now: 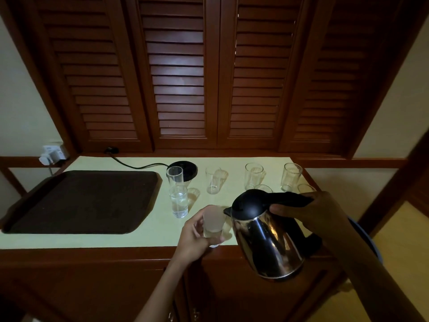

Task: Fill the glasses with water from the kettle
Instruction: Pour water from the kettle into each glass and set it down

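While the left grip [196, 237] is curled round a misted glass [214, 225] at the near edge of the surface [151, 238], the right grip [322, 212] is closed round the black handle of the steel kettle [267, 242], tilted with its spout just beside that glass's rim. A glass holding water [178, 204] stands mid-surface, right of the dark tray [81, 201]; the kettle base [188, 169] sits at the far edge.

Right of centre: hidden glass [263, 188] and second hidden glass [306, 188] show rims only, bodies behind kettle [267, 242]. Lower centre: held glass [214, 220] blurred, water level indeterminate, base covered by left hand [193, 238].
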A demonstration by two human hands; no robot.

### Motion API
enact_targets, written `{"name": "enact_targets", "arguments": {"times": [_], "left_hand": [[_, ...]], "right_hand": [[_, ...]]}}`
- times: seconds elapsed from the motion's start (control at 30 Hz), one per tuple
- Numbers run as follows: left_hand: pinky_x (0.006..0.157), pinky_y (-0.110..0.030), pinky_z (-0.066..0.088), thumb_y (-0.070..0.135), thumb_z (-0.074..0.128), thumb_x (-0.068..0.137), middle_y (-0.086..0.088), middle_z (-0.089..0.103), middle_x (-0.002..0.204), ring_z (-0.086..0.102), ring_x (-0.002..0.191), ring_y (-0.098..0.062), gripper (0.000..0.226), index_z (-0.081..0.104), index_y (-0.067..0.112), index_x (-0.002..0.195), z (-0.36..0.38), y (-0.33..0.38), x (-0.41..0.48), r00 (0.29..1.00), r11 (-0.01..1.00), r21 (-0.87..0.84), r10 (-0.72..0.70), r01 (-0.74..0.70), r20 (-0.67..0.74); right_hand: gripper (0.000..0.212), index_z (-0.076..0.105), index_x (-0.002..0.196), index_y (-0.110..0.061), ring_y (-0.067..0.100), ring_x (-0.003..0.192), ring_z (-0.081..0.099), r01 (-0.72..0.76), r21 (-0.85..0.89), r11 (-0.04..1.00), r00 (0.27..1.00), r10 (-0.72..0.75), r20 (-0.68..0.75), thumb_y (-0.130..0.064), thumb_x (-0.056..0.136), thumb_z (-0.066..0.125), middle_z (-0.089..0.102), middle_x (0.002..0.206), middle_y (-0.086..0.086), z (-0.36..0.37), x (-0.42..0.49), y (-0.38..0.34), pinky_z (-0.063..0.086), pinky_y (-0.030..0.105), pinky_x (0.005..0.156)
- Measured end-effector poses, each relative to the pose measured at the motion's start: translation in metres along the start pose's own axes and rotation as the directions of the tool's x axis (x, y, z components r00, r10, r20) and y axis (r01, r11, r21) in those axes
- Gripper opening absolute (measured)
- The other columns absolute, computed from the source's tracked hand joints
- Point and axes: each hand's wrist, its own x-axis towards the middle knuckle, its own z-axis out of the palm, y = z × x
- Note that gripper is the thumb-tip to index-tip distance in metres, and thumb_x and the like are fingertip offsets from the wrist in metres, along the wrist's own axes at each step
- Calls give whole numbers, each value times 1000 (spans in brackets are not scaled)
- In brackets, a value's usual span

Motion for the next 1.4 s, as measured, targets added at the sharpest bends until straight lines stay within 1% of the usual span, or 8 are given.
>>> {"name": "enact_targets", "arguments": {"times": [0.13, 0.33, 0.57, 0.8, 0.97, 1.2, 1.33, 1.4], "left_hand": [[95, -44, 59, -2, 96, 58, 1, 74, 121, 67, 118, -25, 84, 65, 22, 132, 1, -2, 3, 1000, 1000, 2, -2, 2, -3], [101, -50, 56, 16, 99, 52, -1, 73, 122, 67, 119, -26, 89, 64, 22, 134, 4, -1, 6, 1000, 1000, -18, -7, 6, -13], [85, -22, 56, -5, 95, 59, 13, 75, 113, 68, 108, -13, 81, 65, 17, 131, 9, 3, 19, 1000, 999, -45, -1, 0, -18], [79, -22, 59, -19, 89, 57, 1, 71, 117, 67, 108, -18, 76, 68, 20, 118, 13, -2, 47, 996, 992, -125, -29, 19, -79], [69, -14, 57, -27, 83, 60, 0, 70, 114, 67, 103, -13, 73, 66, 18, 116, 10, -8, 62, 995, 986, -160, -55, 40, -89], [72, -12, 57, -22, 86, 60, 2, 69, 116, 69, 101, -1, 75, 63, 10, 123, 4, -17, 84, 996, 995, -93, -32, 24, -86], [79, -17, 57, -12, 91, 61, 9, 73, 113, 70, 103, 0, 73, 66, 25, 119, 7, -21, 88, 995, 997, -73, -34, 27, -94], [85, -22, 59, -4, 94, 63, 10, 71, 122, 69, 112, -7, 84, 59, 26, 133, 10, -25, 84, 995, 997, -60, -55, 50, -89]], "right_hand": [[35, 76, 74, -12, 12, 62, 68, 7, 3, 1000, 1000, -7, -8, -36, 57, 95, 70, 50, -12, 1, 4, 2, 45, 23, 59], [32, 72, 74, -11, 6, 51, 58, -2, 37, 999, 1000, 2, -9, -32, 61, 93, 63, 41, -16, -1, 8, 4, 40, 22, 55], [30, 71, 72, -5, -5, 28, 49, -13, 165, 986, 997, 25, -70, -25, 63, 91, 57, 34, -10, 0, 6, 9, 35, 23, 52], [48, 68, 90, 14, -2, 26, 45, -51, 234, 971, 992, 77, -102, -19, 63, 89, 51, 31, -8, 2, 15, 13, 35, 10, 34], [64, 65, 97, 14, 9, 42, 48, -80, 242, 967, 984, 115, -136, -29, 57, 90, 53, 45, -2, 8, 25, 11, 41, 27, 51], [95, 64, 97, 19, 5, 33, 39, -78, 205, 976, 976, 117, -185, -49, 35, 85, 47, 41, -4, 16, 36, 5, 36, 25, 48], [87, 65, 98, 18, 1, 29, 38, -90, 222, 971, 980, 126, -156, -43, 40, 84, 47, 37, -6, 16, 41, 7, 36, 24, 43], [83, 65, 97, 17, 1, 28, 37, -79, 230, 970, 984, 113, -138, -42, 41, 84, 47, 36, -6, 13, 42, 8, 35, 20, 37]]}}
